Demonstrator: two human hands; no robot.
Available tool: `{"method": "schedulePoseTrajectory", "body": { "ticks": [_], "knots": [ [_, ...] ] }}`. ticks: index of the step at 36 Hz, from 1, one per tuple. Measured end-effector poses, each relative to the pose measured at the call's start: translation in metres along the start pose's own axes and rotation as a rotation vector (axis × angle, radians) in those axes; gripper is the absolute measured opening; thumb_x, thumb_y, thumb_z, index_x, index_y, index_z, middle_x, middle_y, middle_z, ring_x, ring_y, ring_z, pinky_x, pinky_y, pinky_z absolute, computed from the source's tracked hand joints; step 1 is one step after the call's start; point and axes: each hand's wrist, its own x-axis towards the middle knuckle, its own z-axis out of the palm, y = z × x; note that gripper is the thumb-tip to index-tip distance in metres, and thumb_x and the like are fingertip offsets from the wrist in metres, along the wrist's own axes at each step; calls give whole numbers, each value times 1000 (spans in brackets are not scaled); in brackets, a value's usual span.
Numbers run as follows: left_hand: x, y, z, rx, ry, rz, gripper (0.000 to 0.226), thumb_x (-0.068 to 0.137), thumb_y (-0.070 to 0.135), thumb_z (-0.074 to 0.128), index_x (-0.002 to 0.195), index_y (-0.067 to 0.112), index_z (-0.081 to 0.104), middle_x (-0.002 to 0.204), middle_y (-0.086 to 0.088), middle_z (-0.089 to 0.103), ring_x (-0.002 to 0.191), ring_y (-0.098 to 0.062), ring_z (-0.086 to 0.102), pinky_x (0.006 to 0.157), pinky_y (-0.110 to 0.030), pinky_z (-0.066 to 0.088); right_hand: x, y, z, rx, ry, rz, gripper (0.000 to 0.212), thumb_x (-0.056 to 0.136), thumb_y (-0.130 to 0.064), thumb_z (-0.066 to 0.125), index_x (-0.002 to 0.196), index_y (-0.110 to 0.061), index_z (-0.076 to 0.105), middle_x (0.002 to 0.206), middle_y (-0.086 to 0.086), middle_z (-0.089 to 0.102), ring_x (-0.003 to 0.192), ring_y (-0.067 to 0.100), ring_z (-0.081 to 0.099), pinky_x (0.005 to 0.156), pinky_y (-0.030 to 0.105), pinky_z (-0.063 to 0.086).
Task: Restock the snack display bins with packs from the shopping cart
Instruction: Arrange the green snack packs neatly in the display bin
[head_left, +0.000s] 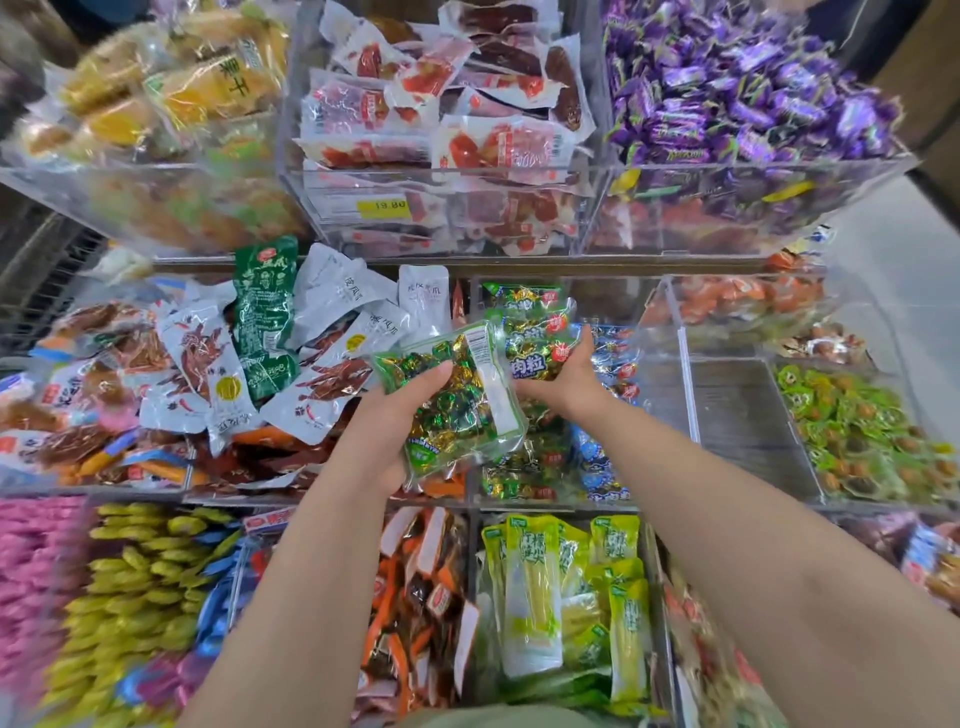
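Our left grip (400, 415) is wrapped round a clear pack of green-gold candies (457, 410), and our right grip (563, 382) is clutching green packs (535, 348). Both are over the middle bin (550, 503), toward its left edge.

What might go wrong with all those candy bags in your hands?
The right hand holds several green packs stacked loosely, so the top ones might slide off into the blue packs alongside. The left hand grips the clear bag of green and gold candies by one side only, so it may slip and land among the wrong snacks below.
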Motion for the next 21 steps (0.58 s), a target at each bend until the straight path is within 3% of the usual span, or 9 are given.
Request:
{"method": "schedulePoseTrajectory", "body": {
  "ticks": [3,7,10,12,13,15,16,19,21],
  "knots": [
    [-2,1,3,-14,22,-18,75,50,45,88,117,24,62,119,-5,68,109,-25,64,91,-48,53,-14,0,-8,-29,14,3,138,60,-24,88,147,-30,-19,158,6,8,141,27,20,111,45,23],
    [-1,1,7,-44,30,-18,123,27,59,91,136,21,50,136,-5,57,127,-29,51,104,-54,42,-43,6,-26,-56,72,-37,116,74,-46,75,150,-25,-9,159,3,6,144,26,17,113,47,20],
    [-1,0,9,-35,55,-43,144,17,69,87,144,20,39,142,-3,50,130,-27,47,104,-53,42,-69,7,-33,84,270,-166,63,87,-35,65,141,-19,36,149,4,34,133,19,38,110,38,32],
    [-1,-2,14,-25,62,-86,145,20,77,81,146,21,36,144,-7,49,128,-30,49,102,-55,44,-87,2,-35,176,319,-227,20,89,-26,62,109,-26,58,120,-1,60,107,13,56,92,30,45],
    [-1,-3,16,-3,65,-112,142,24,82,74,146,21,36,144,-8,48,127,-31,50,102,-55,44,-94,-1,-35,215,277,-240,10,89,-23,61,98,-28,61,105,-6,65,96,11,60,82,26,48],
    [0,-6,22,70,74,-136,136,31,91,58,146,21,36,145,-8,47,127,-30,50,103,-53,43,-104,-9,-33,273,88,-238,10,88,-25,63,98,-28,64,89,-11,69,83,8,64,71,21,50],
    [1,-7,25,112,70,-129,137,31,93,52,146,20,36,145,-8,46,127,-30,50,104,-52,42,-108,-13,-32,279,-11,-214,21,85,-30,66,106,-26,64,89,-10,70,81,8,65,70,23,51],
    [0,-9,35,229,52,-112,140,27,95,44,146,20,37,144,-9,48,127,-31,49,104,-51,42,-114,-23,-27,90,-170,-172,64,70,-43,76,126,-20,56,109,-5,67,96,14,65,85,36,53],
    [-2,-11,41,255,42,-86,132,40,97,45,147,20,35,148,-10,43,131,-31,45,106,-50,39,-118,-25,-27,2,-173,-196,62,68,-38,80,122,-18,57,113,1,66,103,18,63,90,42,52]
  ]
}}
